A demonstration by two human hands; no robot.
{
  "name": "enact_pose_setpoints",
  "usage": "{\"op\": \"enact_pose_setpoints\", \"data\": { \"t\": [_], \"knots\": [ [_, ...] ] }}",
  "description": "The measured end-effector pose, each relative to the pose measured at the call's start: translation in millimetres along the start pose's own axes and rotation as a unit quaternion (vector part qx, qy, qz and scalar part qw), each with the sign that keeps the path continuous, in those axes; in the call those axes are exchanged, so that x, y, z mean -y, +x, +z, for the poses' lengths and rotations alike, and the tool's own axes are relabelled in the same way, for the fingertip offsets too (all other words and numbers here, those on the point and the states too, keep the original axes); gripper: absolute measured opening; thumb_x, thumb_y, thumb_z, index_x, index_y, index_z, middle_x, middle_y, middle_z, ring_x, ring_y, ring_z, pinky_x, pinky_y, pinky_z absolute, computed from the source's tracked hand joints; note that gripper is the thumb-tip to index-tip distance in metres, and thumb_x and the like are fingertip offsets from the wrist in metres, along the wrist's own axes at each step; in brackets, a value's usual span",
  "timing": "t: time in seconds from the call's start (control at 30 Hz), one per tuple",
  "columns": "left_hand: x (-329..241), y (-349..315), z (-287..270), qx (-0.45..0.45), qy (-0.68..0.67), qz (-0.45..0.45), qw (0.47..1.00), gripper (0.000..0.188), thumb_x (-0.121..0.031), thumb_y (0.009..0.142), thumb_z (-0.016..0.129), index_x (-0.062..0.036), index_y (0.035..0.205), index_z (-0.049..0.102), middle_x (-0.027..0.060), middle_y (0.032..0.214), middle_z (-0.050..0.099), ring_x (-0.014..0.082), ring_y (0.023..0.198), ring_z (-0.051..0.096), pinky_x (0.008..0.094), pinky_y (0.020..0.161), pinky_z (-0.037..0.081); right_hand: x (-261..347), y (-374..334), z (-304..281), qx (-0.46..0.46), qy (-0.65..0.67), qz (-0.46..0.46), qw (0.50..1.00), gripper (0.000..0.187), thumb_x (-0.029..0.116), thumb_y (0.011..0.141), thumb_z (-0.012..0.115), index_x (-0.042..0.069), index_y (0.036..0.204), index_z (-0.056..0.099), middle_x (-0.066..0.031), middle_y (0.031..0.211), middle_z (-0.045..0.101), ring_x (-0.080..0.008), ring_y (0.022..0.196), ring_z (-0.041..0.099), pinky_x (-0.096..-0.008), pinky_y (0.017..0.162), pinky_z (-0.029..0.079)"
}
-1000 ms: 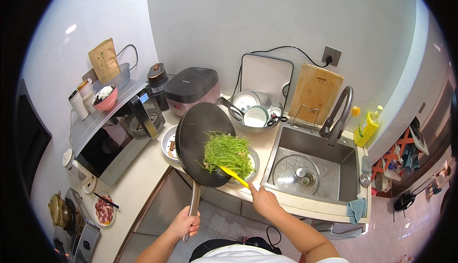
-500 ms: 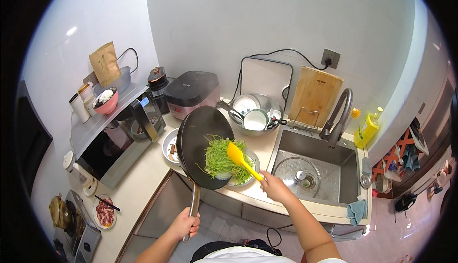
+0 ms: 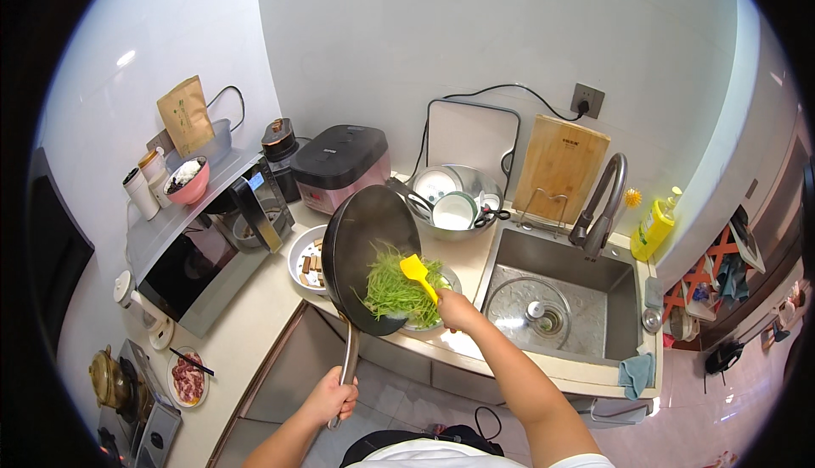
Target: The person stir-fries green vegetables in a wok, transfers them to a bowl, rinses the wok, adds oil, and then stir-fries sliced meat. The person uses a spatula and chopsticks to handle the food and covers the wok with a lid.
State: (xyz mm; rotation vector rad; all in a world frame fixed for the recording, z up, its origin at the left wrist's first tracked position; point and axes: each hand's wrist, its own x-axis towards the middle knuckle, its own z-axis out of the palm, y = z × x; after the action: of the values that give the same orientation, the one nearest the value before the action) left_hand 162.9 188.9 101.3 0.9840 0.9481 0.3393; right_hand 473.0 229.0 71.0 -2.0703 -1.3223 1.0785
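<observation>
My left hand [image 3: 329, 398] is wrapped round the handle of a dark frying pan [image 3: 361, 226], which is tipped steeply to the right. Shredded green vegetable [image 3: 397, 288] lies at the pan's lower edge and over a plate [image 3: 450, 280] on the counter. In my closed right hand [image 3: 461, 311] is a yellow spatula [image 3: 415, 269], its head against the greens. The greens hide most of the plate.
Left of the pan, a white bowl [image 3: 295, 257] holds brown pieces. Behind stand a rice cooker [image 3: 340, 158] and a metal basin [image 3: 463, 232] of dishes and scissors. The sink [image 3: 624, 315] is to the right; sliced meat [image 3: 188, 381] sits on a plate at lower left.
My right hand and the spatula have moved left, closer to the pan and greens. The pan is tipped a little more steeply, showing more of the white bowl.
</observation>
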Motion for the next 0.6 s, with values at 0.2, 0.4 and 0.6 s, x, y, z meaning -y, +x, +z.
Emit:
{"op": "enact_pose_setpoints", "data": {
  "t": [0.2, 0.4, 0.6],
  "knots": [
    [0, 4, 1, 0.0, -0.001, 0.003, 1.0, 0.019, 0.001, 0.076, 0.045, -0.008, 0.093, 0.04, 0.0018, 0.058, 0.037, 0.0097, 0.041, 0.034, 0.026, 0.034, 0.031, -12, -9, -7, -0.012, 0.059, 0.011, 0.998, 0.038, 0.005, 0.083, 0.036, -0.001, 0.119, 0.046, -0.0207, 0.078, 0.061, -0.0256, 0.051, 0.06, -0.0353, 0.047, 0.049],
    [1, 10, 2, -0.023, 0.02, 0.005, 1.0, 0.02, 0.002, 0.076, 0.045, -0.0076, 0.092, 0.039, 0.0021, 0.058, 0.038, 0.0098, 0.04, 0.035, 0.0261, 0.034, 0.031, -29, -20, -29, 0.027, 0.079, 0.015, 0.996, 0.029, 0.008, 0.084, 0.036, -0.002, 0.106, 0.052, -0.0185, 0.078, 0.06, -0.0248, 0.057, 0.061, -0.036, 0.047, 0.047],
    [5, 10, 1, -0.012, 0.015, 0.02, 1.0, 0.018, 0.002, 0.077, 0.044, -0.0074, 0.091, 0.038, 0.0027, 0.058, 0.038, 0.0101, 0.04, 0.035, 0.0261, 0.034, 0.031, -48, -16, -24, -0.159, -0.164, -0.057, 0.972, 0.021, 0.013, 0.086, 0.043, 0.0, 0.099, 0.053, -0.0211, 0.083, 0.061, -0.0366, 0.079, 0.061, -0.0451, 0.07, 0.047]
  ]
}}
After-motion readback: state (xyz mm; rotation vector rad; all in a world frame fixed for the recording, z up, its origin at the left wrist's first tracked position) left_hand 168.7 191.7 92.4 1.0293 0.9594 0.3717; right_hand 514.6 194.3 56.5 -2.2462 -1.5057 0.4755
